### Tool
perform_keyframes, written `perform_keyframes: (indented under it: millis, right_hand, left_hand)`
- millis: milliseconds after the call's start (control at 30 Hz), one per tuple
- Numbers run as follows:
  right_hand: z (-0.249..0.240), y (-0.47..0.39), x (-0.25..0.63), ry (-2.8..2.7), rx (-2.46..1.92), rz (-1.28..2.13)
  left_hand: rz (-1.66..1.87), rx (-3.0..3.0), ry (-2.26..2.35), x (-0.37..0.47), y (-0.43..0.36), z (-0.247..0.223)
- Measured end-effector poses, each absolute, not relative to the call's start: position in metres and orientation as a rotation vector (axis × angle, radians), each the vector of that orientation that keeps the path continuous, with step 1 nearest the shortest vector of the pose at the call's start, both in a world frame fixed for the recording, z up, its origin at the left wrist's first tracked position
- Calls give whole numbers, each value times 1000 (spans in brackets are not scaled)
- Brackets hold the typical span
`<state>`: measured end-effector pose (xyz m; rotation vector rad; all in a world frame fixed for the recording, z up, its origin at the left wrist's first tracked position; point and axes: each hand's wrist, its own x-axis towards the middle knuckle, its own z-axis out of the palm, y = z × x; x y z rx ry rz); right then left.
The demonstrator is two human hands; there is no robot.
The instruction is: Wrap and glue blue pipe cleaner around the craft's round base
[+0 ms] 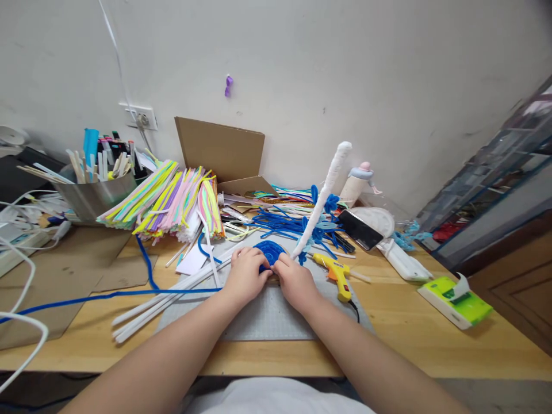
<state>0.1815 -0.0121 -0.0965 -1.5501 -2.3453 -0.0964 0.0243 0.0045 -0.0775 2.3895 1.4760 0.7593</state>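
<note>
A flat blue pipe-cleaner coil (268,253) lies on the grey cutting mat (267,322), between my two hands. My left hand (246,275) is closed on the coil's left and near edge, thumb pointing inward. Fingers bent, my right hand (295,280) pinches the near right edge of the same coil. A long blue strand (129,293) runs from under my left wrist off to the left. Just beyond my right hand, a white wrapped stem (324,195) with blue loops leans up to the right. Parts of the coil are hidden by my fingers.
A yellow hot glue gun (338,275) lies right of the mat, its cord trailing forward. White rods (142,322) rest at the left. Behind are pastel pipe-cleaner bundles (168,201) and loose blue stems (280,221). A phone (360,229) and tissue pack (457,302) sit right.
</note>
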Motion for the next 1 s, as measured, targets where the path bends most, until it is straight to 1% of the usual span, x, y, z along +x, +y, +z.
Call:
perform_keyframes:
  millis: [267, 500, 633, 833, 1000]
  right_hand:
    - [-95, -14, 181, -2326, -1563, -58]
    - [-84, -20, 191, -2209, -1525, 156]
    - [-86, -20, 194, -2200, -1608, 108]
    - [-94, -16, 193, -2193, -1567, 82]
    - [-98, -17, 191, -2240, -1625, -53]
  left_hand:
    - [743, 2464, 1420, 26, 5, -77]
    - [714, 2416, 1438, 27, 5, -76]
    - [726, 2408, 1438, 27, 5, -76]
    - [794, 2435, 1417, 26, 6, -80]
    - [795, 2448, 1412, 26, 7, -81]
